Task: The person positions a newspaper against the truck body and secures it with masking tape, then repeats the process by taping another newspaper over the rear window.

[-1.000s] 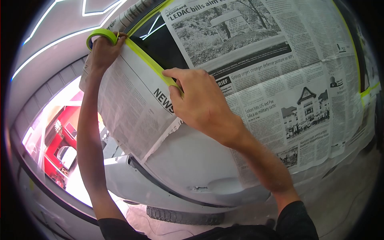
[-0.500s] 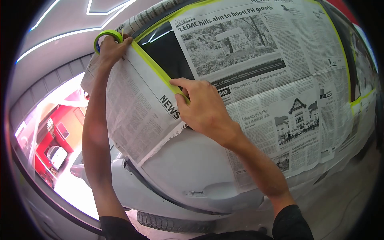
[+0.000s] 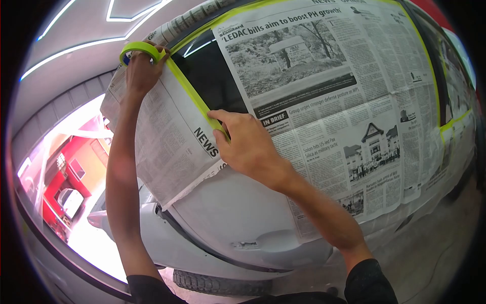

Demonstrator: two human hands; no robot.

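At the upper left, my left hand (image 3: 144,71) grips a roll of yellow-green tape (image 3: 137,49) by the top corner of a dark window (image 3: 212,76). A strip of this tape (image 3: 190,91) slants down from there along the edge of a newspaper sheet (image 3: 157,131) marked NEWS. My right hand (image 3: 245,142) is at the strip's lower end, its index finger and thumb against the tape and the sheet's edge, the other fingers curled. Right of the dark glass, a large newspaper sheet (image 3: 329,116) covers the vehicle's side, bordered with tape.
Below the paper is the grey door panel (image 3: 228,207) with its handle recess (image 3: 246,245). A tyre (image 3: 220,282) shows at the bottom. Rolled newspaper (image 3: 190,21) runs along the top edge. A bright opening with red walls and a parked vehicle (image 3: 72,200) lies at the left.
My right hand has shifted slightly left and down along the tape. The tape roll has tilted in my left hand, and the NEWS sheet's lower part has moved a little left.
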